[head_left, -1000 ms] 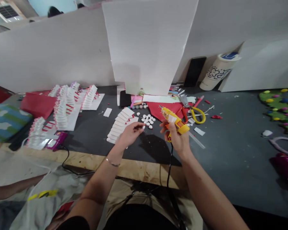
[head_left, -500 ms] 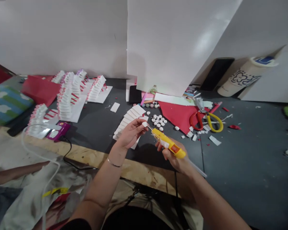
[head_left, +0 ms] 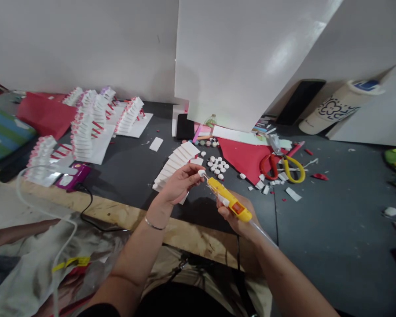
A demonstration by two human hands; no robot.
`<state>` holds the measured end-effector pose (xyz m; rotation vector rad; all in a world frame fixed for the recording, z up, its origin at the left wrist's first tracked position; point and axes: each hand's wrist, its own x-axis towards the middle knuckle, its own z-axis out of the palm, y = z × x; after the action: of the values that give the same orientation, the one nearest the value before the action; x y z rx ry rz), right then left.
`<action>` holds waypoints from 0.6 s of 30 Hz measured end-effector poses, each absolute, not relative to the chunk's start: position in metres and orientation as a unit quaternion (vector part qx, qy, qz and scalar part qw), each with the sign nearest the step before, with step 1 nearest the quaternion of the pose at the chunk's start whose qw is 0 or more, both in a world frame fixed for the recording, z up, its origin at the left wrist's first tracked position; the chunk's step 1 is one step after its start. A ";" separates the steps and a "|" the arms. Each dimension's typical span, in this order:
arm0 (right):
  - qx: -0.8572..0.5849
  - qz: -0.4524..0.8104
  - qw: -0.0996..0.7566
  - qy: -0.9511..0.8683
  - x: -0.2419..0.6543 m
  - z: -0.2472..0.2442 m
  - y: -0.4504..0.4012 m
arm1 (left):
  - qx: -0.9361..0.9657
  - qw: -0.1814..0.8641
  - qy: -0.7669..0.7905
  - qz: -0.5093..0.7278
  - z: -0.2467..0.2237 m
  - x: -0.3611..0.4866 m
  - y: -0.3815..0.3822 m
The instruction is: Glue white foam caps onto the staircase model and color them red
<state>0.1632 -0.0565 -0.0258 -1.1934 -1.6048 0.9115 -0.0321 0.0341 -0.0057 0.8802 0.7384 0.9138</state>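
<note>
The white disc (head_left: pixel 201 173) sits at the fingertips of the left hand (head_left: pixel 182 182), pinched between thumb and forefinger; the hand is closed down to that small grip, its other fingers curled loosely. The right hand (head_left: pixel 242 220) is wrapped around the yellow glue gun (head_left: pixel 232 201), its fingers bent under the body, and the tip points up toward the left hand. The tip meets the disc or stops just beside it; which of the two cannot be told. A clear glue stick (head_left: pixel 263 233) runs out of the gun's back end, over the right wrist.

Just beyond the left hand, and partly hidden by it, lies a fan of white strips (head_left: pixel 176 162). A cluster of loose white discs (head_left: pixel 218 165) lies past the left fingertips. Farther out from the right hand are a red sheet (head_left: pixel 239 156) and scissors (head_left: pixel 293 169) with one red and one yellow handle, with paper scraps (head_left: pixel 293 194) to that hand's right. Well to the left of the left hand are a purple box (head_left: pixel 73 176) and white stepped models (head_left: pixel 82 136).
</note>
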 end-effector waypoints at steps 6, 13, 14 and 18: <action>-0.496 0.338 0.440 -0.668 0.162 -0.016 -0.055 | 0.399 0.742 0.337 0.421 -0.006 -0.033 0.033; -0.500 0.322 0.457 -0.661 0.164 -0.019 -0.054 | 0.403 0.744 0.337 0.412 -0.006 -0.033 0.033; -0.496 0.324 0.460 -0.661 0.163 -0.018 -0.054 | 0.405 0.744 0.337 0.411 -0.007 -0.033 0.033; -0.492 0.330 0.456 -0.664 0.163 -0.013 -0.054 | 0.399 0.742 0.337 0.420 -0.007 -0.034 0.033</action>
<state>0.1631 -0.0544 -0.0132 -1.2139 -1.6363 0.8148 -0.0336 0.0333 -0.0073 0.8754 0.7396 0.9197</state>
